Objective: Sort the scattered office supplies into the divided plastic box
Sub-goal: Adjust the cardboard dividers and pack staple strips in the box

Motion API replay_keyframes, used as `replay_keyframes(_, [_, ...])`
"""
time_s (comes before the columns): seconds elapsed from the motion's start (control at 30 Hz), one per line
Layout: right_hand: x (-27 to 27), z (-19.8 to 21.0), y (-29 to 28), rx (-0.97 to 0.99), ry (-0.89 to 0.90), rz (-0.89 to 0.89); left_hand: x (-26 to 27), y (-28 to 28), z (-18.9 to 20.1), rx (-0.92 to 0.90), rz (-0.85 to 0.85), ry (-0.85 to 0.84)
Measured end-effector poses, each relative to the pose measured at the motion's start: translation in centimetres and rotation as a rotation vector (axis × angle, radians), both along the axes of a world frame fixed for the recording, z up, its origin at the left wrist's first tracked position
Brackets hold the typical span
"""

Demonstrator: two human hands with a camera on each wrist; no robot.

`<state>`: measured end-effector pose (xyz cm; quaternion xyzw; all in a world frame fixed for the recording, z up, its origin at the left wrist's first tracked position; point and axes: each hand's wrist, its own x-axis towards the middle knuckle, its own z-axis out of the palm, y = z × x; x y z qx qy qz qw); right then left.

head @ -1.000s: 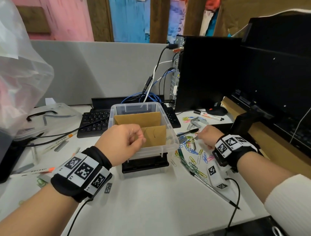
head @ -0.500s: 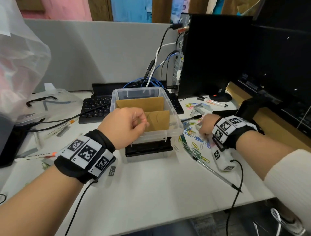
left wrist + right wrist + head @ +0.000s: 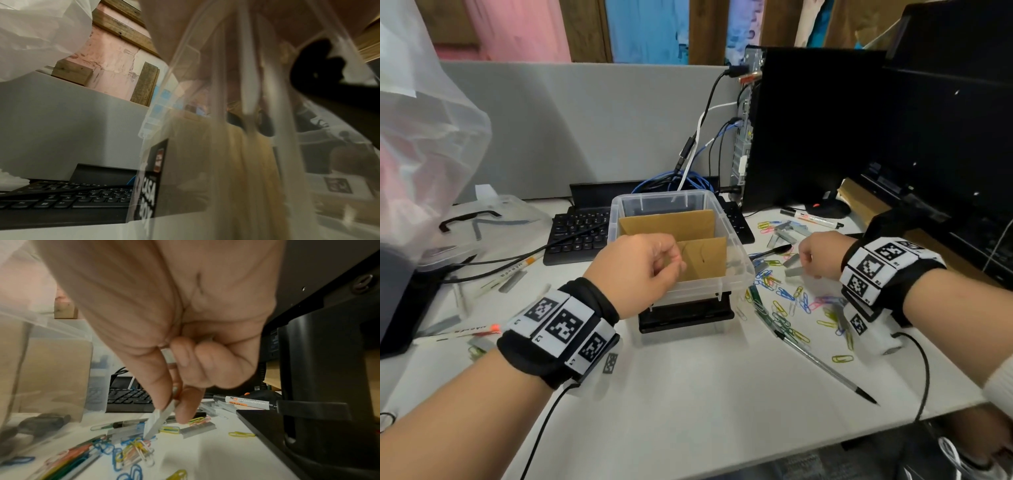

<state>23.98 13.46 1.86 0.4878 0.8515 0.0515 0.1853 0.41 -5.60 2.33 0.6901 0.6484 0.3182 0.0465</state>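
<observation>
A clear plastic box (image 3: 739, 277) with brown cardboard dividers (image 3: 667, 224) stands mid-table. My left hand (image 3: 674, 262) hovers over its near-left compartment with the fingers curled together; nothing shows between them. The left wrist view only looks blurrily through the box wall (image 3: 226, 146). To the right of the box, my right hand (image 3: 803, 255) is low over the scattered supplies. Its thumb and forefinger (image 3: 174, 408) pinch a grey staple strip (image 3: 160, 421), and a second strip (image 3: 168, 356) sits under the curled fingers. Coloured paper clips (image 3: 787, 294) and loose staple strips (image 3: 794, 270) lie below it.
A pen (image 3: 822, 366) lies diagonally at the front right and a marker (image 3: 811, 217) behind the clips. A keyboard (image 3: 575, 236) and cables sit behind the box, a black computer tower (image 3: 808, 130) and monitor (image 3: 955, 137) at right. The box lid (image 3: 493, 222), more pens (image 3: 458, 332) and a plastic bag (image 3: 421, 137) are at left.
The head view has shifted a little. My left hand stays over the box and my right hand stays among the staples, having drawn slightly nearer to me.
</observation>
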Motion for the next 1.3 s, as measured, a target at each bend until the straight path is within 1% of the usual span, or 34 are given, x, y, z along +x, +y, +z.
replay_keyframes(0.07, [0.3,0.5,-0.3,-0.033,0.061,-0.018,0.0,0.0,-0.1,-0.005,0.002,-0.001])
replay_keyframes(0.1, [0.5,0.8,-0.2,-0.037,0.139,-0.045,0.0,0.0,-0.1,-0.004,0.002,0.001])
replay_keyframes(0.17, [1.0,1.7,0.2,-0.047,0.379,-0.112,-0.1,0.1,-0.1,-0.016,-0.003,0.006])
replay_keyframes(0.2, [1.0,2.3,0.2,-0.043,0.522,-0.117,-0.2,0.1,-0.1,-0.031,-0.012,0.001])
replay_keyframes(0.23, [0.8,3.0,-0.1,-0.022,0.668,-0.087,-0.2,0.2,0.1,-0.052,-0.025,-0.015])
replay_keyframes(0.3, [-0.2,4.4,-1.8,0.006,0.938,0.029,-0.4,0.3,0.5,-0.081,-0.045,-0.071])
replay_keyframes(0.37, [-2.0,5.7,-4.5,-0.046,1.137,0.158,-0.3,0.4,1.2,-0.086,-0.052,-0.163])
replay_keyframes(0.4, [-3.1,6.0,-5.8,-0.096,1.198,0.215,-0.2,0.4,1.6,-0.087,-0.053,-0.236])
replay_keyframes(0.47, [-5.3,6.0,-7.6,-0.185,1.24,0.307,0.2,0.5,2.2,-0.091,-0.048,-0.409])
replay_keyframes(0.57, [-8.1,4.6,-8.8,-0.218,1.224,0.379,0.9,0.6,2.7,-0.118,-0.011,-0.692])
replay_keyframes(0.63, [-9.2,3.8,-9.2,-0.236,1.232,0.381,0.8,0.8,2.6,-0.115,0.039,-0.869])
replay_keyframes(0.7, [-10.0,3.1,-9.3,-0.277,1.268,0.364,0.4,0.9,2.3,-0.087,0.07,-0.958])
replay_keyframes(0.8, [-10.3,2.4,-9.6,-0.309,1.316,0.352,0.3,1.0,2.1,-0.061,0.093,-0.96])
replay_keyframes(0.93, [-10.0,2.0,-9.8,-0.316,1.32,0.388,0.7,1.1,1.8,-0.021,0.119,-0.811])
replay_keyframes(1.07, [-10.0,1.9,-10.1,-0.351,1.3,0.388,0.6,1.0,1.6,0.004,0.148,-0.756])
replay_keyframes(1.2, [-9.8,1.9,-9.7,-0.362,1.338,0.314,0.6,0.8,1.5,0.037,0.168,-0.81])
replay_keyframes(1.3, [-9.5,1.9,-9.3,-0.45,1.43,0.237,0.5,0.6,1.6,0.035,0.149,-0.878])
